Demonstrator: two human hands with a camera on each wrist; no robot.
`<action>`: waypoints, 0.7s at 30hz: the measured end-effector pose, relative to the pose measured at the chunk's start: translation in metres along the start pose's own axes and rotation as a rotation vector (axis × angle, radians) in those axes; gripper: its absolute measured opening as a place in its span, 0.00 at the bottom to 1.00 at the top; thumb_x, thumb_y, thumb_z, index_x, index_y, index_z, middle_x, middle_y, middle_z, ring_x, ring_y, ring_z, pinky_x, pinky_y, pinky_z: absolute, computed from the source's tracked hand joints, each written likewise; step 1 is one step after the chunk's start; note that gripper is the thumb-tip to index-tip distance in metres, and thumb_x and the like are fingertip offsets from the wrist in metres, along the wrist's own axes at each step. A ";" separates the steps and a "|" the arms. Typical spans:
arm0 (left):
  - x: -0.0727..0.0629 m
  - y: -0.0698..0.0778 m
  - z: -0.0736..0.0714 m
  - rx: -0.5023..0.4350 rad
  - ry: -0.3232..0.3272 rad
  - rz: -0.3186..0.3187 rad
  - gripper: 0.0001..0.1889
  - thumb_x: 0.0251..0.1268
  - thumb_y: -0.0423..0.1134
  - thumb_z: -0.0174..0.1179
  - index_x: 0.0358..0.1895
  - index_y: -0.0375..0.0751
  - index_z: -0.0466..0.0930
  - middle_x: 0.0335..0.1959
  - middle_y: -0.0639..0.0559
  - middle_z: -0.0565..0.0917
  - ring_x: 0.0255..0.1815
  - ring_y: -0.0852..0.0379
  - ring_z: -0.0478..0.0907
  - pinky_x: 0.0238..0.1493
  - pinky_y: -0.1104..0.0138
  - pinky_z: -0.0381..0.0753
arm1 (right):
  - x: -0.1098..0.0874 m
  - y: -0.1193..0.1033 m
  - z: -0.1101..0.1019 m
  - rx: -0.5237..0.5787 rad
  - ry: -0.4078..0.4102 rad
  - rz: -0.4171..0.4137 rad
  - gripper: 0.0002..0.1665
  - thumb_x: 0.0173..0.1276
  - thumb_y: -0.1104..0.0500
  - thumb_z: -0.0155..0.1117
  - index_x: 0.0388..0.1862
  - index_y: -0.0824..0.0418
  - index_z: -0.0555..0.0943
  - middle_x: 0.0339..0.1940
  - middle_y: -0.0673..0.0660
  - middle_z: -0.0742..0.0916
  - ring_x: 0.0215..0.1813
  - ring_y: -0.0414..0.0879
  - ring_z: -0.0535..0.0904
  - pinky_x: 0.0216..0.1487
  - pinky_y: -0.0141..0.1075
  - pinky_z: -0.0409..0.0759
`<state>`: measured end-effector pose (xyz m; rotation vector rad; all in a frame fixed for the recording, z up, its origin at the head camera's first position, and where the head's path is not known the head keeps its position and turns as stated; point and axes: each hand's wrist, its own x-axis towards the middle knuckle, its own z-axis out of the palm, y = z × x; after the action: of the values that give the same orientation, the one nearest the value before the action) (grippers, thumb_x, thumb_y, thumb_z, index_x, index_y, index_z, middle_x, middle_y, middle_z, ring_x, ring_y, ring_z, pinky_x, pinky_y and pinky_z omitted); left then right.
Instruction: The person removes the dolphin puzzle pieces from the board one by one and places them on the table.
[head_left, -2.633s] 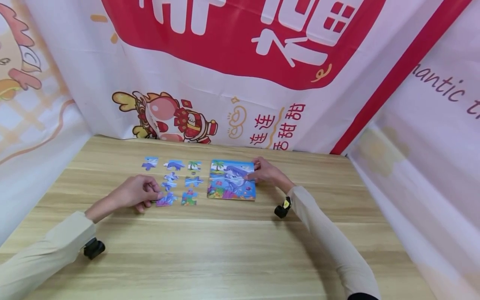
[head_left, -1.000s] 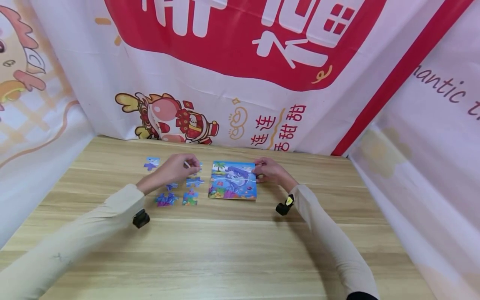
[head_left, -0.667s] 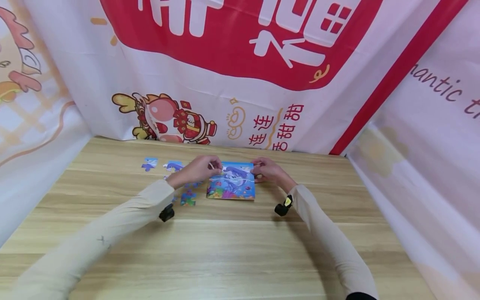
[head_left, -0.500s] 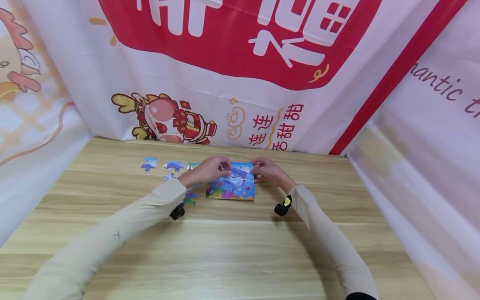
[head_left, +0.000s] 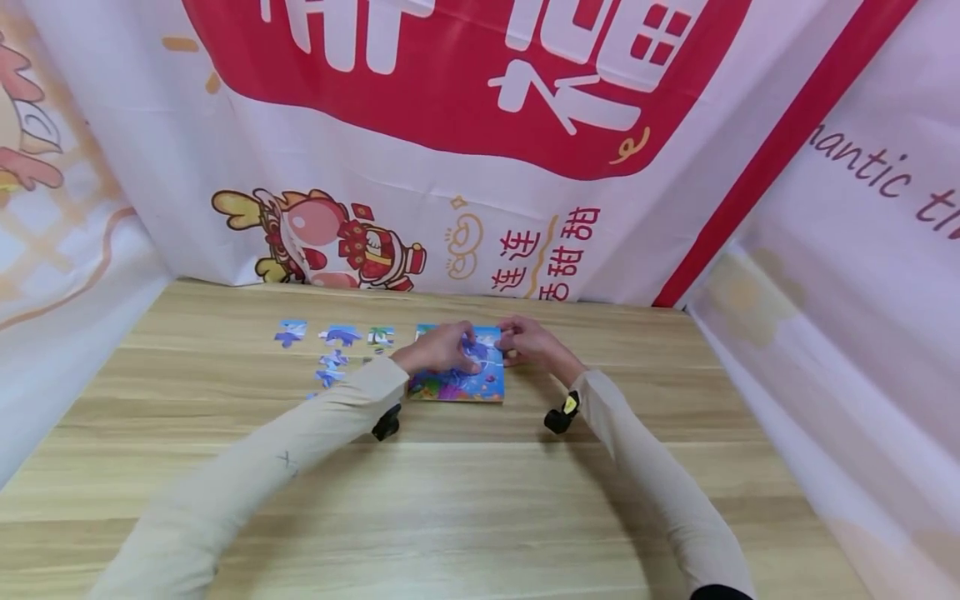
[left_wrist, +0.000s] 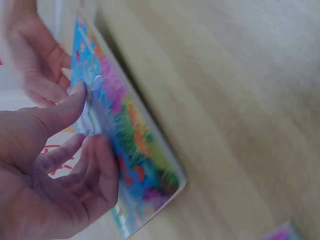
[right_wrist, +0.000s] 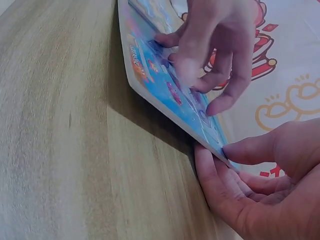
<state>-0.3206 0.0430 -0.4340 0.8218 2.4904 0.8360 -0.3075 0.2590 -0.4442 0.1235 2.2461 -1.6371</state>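
Observation:
A dolphin jigsaw puzzle board (head_left: 459, 390) lies near the back of the table, its right side tilted up in the right wrist view. My right hand (head_left: 531, 342) pinches its right edge, with the thumb on top and fingers (right_wrist: 206, 170) underneath. Over the picture is my left hand (head_left: 442, 348), its thumb and loosely bent fingers spread at the board's surface. Between them I see no loose piece in the left wrist view. The left hand covers part of the dolphin.
Loose puzzle pieces lie left of the board: a corner piece (head_left: 291, 332), a dolphin piece (head_left: 341, 335), a palm-tree piece (head_left: 380, 336) and a blue-purple piece (head_left: 330, 368). The left sleeve (head_left: 330, 425) hides others. A printed cloth (head_left: 450, 179) hangs behind the table.
My left hand has moved right, from the loose pieces to over the puzzle board, and its fingers have spread. My right hand keeps its grip on the board's right edge.

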 end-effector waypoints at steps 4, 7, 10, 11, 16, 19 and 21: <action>0.001 0.002 0.001 0.035 0.011 0.001 0.22 0.68 0.43 0.72 0.58 0.39 0.76 0.37 0.49 0.79 0.35 0.54 0.75 0.41 0.63 0.74 | -0.002 -0.002 0.000 -0.024 -0.033 -0.017 0.29 0.73 0.74 0.59 0.71 0.75 0.65 0.49 0.59 0.76 0.43 0.44 0.77 0.47 0.35 0.88; 0.002 0.002 0.000 0.027 0.015 0.007 0.21 0.66 0.41 0.74 0.55 0.39 0.76 0.34 0.50 0.77 0.33 0.54 0.73 0.38 0.64 0.72 | -0.005 -0.004 -0.003 -0.073 -0.088 -0.040 0.33 0.71 0.73 0.65 0.71 0.74 0.64 0.51 0.61 0.76 0.44 0.44 0.77 0.46 0.32 0.84; 0.003 0.001 0.001 0.006 0.017 0.008 0.21 0.65 0.40 0.75 0.55 0.38 0.76 0.34 0.50 0.77 0.32 0.55 0.72 0.36 0.66 0.70 | -0.008 -0.004 -0.007 -0.132 -0.130 -0.062 0.40 0.67 0.72 0.71 0.73 0.72 0.62 0.57 0.65 0.77 0.49 0.46 0.78 0.50 0.32 0.81; 0.003 0.001 0.002 0.002 0.019 0.007 0.21 0.64 0.39 0.75 0.55 0.38 0.76 0.35 0.50 0.77 0.34 0.55 0.72 0.36 0.66 0.71 | -0.008 -0.003 -0.008 -0.149 -0.138 -0.068 0.41 0.66 0.72 0.73 0.73 0.71 0.62 0.58 0.65 0.77 0.50 0.47 0.79 0.52 0.33 0.81; 0.004 0.001 0.005 0.004 0.051 0.018 0.22 0.62 0.39 0.76 0.54 0.38 0.76 0.42 0.46 0.80 0.41 0.52 0.75 0.45 0.62 0.75 | -0.011 0.001 -0.006 -0.242 -0.123 -0.092 0.45 0.63 0.70 0.76 0.73 0.69 0.61 0.59 0.63 0.76 0.58 0.51 0.76 0.60 0.37 0.77; 0.004 0.000 0.010 0.000 0.074 0.014 0.22 0.60 0.39 0.77 0.53 0.38 0.76 0.45 0.45 0.81 0.44 0.51 0.76 0.50 0.59 0.77 | -0.012 0.003 -0.003 -0.267 -0.119 -0.103 0.45 0.63 0.69 0.76 0.73 0.69 0.60 0.58 0.62 0.75 0.58 0.52 0.74 0.61 0.38 0.76; 0.003 -0.001 0.012 -0.007 0.086 0.004 0.22 0.60 0.39 0.77 0.52 0.38 0.76 0.45 0.46 0.81 0.45 0.51 0.77 0.51 0.58 0.77 | -0.012 0.004 -0.002 -0.275 -0.123 -0.108 0.45 0.62 0.70 0.76 0.72 0.68 0.60 0.58 0.63 0.75 0.58 0.52 0.74 0.61 0.39 0.76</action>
<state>-0.3167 0.0491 -0.4442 0.8048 2.5595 0.8994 -0.2960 0.2640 -0.4437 -0.1664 2.3896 -1.3283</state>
